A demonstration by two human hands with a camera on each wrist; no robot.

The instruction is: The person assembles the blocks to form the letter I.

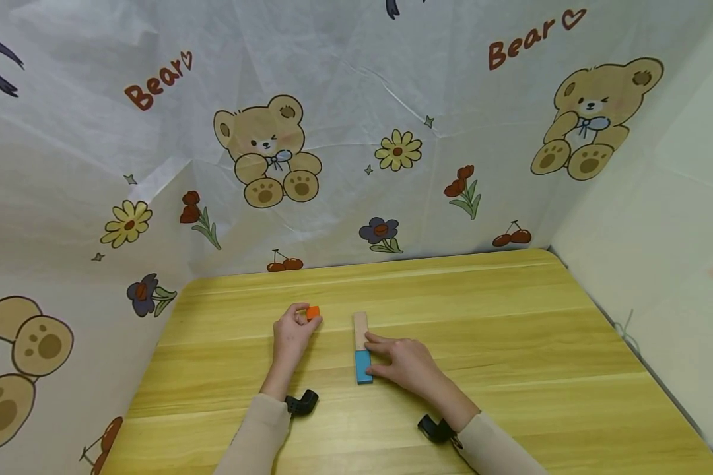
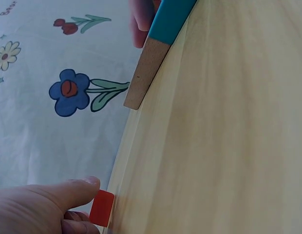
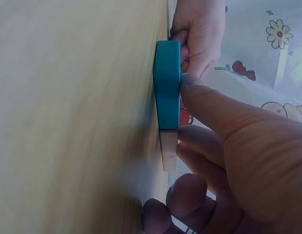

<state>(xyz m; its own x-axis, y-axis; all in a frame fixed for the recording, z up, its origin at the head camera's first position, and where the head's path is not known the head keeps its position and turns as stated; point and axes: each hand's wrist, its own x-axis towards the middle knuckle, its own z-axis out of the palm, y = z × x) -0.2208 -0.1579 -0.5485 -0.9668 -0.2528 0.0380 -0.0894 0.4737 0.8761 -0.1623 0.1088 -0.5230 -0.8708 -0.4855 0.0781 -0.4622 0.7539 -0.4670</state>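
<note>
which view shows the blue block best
The right wrist view: the blue block appears large there, both ends in frame, touched by the right hand. The head view shows it from above but small; the left wrist view cuts it off at the top edge.

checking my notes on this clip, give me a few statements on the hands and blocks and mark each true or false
1. The left hand holds the orange block. True.
2. The blue block and the plain wooden block lie in one line. True.
3. The orange block touches the plain wooden block. False: bare tabletop shows between them.
4. The right hand touches the blue block. True.
5. Of the three blocks, the orange one is nearest the person. False: the blue block is nearest.
</note>
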